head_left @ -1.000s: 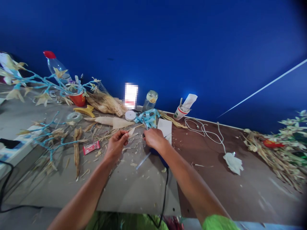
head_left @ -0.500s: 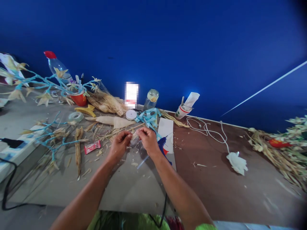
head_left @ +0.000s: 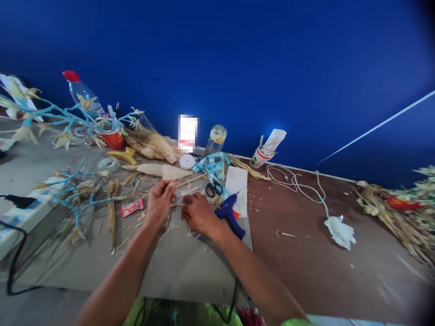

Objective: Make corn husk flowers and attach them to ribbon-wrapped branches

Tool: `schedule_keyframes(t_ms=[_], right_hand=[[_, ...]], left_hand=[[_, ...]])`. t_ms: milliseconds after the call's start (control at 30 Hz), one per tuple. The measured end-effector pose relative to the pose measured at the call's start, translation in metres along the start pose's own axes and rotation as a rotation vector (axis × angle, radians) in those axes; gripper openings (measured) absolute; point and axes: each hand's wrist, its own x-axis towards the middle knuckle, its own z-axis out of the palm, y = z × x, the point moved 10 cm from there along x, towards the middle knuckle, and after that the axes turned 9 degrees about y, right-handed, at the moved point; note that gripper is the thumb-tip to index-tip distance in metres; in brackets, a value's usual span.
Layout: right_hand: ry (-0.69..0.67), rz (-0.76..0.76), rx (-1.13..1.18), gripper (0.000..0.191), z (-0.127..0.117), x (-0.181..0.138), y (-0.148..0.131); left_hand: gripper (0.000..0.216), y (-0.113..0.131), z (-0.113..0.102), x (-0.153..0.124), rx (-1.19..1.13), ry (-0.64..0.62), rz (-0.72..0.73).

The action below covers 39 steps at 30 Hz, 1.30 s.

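My left hand [head_left: 161, 199] is closed in a pinch above the grey part of the table. What it grips is too small to make out. A thin straw-coloured stick [head_left: 192, 181] runs off to the right from beside its fingertips; whether it is held I cannot tell. Close on the right, my right hand [head_left: 199, 212] is low over the table, fingers curled down and its grip hidden. A blue glue gun [head_left: 231, 213] lies just right of that hand. Black-handled scissors [head_left: 214, 188] are behind it, by tangled light-blue ribbon [head_left: 215, 164]. Scraps of dried husk surround both hands.
Blue-wrapped branches with husk flowers [head_left: 79, 206] lie left, near a power strip [head_left: 30, 208] and a pink-red wrapper [head_left: 132, 207]. Behind stand a red cup [head_left: 113, 139], a glass jar [head_left: 216, 139] and a paper cup [head_left: 261, 156]. A white cord [head_left: 306, 197] crosses the right side.
My right hand has moved left and down toward the table, uncovering the glue gun and scissors. My left hand has shifted slightly left and up. The pale wisp between the fingertips no longer shows there.
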Motion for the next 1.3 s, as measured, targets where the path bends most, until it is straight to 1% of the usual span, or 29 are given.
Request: schedule_keyframes(t_ms=[100,267,367,433,500,567,633,667,733,800,867,967,1100,1200,1300], right_hand=[[-0.022,0.01,-0.065,0.018,0.003,0.004,0.0],[0.017,-0.034,-0.147,0.023,0.004,0.008,-0.005],[0.015,-0.07,-0.13,0.024,0.008,0.009,-0.007],[0.027,-0.07,-0.09,0.022,0.007,0.008,-0.005],[0.098,-0.02,-0.049,0.021,-0.004,0.006,0.004],[0.223,0.071,-0.026,0.023,-0.024,0.002,0.019],[0.37,0.181,-0.018,0.025,-0.047,-0.005,0.036],[0.44,0.23,-0.02,0.026,-0.058,-0.009,0.043],[0.551,0.283,-0.025,0.028,-0.075,-0.015,0.049],[0.594,0.268,-0.019,0.028,-0.082,-0.017,0.044],[0.581,0.216,-0.004,0.027,-0.079,-0.017,0.032],[0.55,0.162,0.001,0.026,-0.07,-0.016,0.014],[0.55,0.112,-0.01,0.026,-0.063,-0.016,-0.003],[0.545,0.116,0.014,0.027,-0.063,-0.015,-0.003],[0.548,0.152,0.161,0.024,-0.065,-0.016,0.005]], left_hand=[[0.024,0.004,0.001,-0.003,0.002,-0.002,-0.003],[0.023,0.009,0.002,-0.004,-0.017,0.006,-0.006],[0.025,0.009,0.0,-0.004,-0.018,0.024,0.015],[0.025,0.011,-0.006,-0.003,0.009,0.081,0.068],[0.023,0.018,-0.017,-0.004,0.065,0.174,0.155],[0.02,0.026,-0.026,-0.007,0.127,0.258,0.249],[0.019,0.03,-0.027,-0.008,0.154,0.273,0.291],[0.019,0.028,-0.023,-0.008,0.154,0.238,0.273],[0.022,0.015,-0.007,-0.006,0.147,0.085,0.167],[0.028,0.0,0.014,-0.009,0.125,-0.089,0.037],[0.031,-0.01,0.027,-0.014,0.078,-0.185,-0.043],[0.03,-0.014,0.034,-0.017,0.02,-0.211,-0.072],[0.024,-0.016,0.034,-0.02,-0.004,-0.203,-0.071],[0.024,-0.026,0.033,-0.021,-0.074,-0.182,-0.15],[0.026,-0.033,0.034,-0.022,-0.127,-0.17,-0.221]])
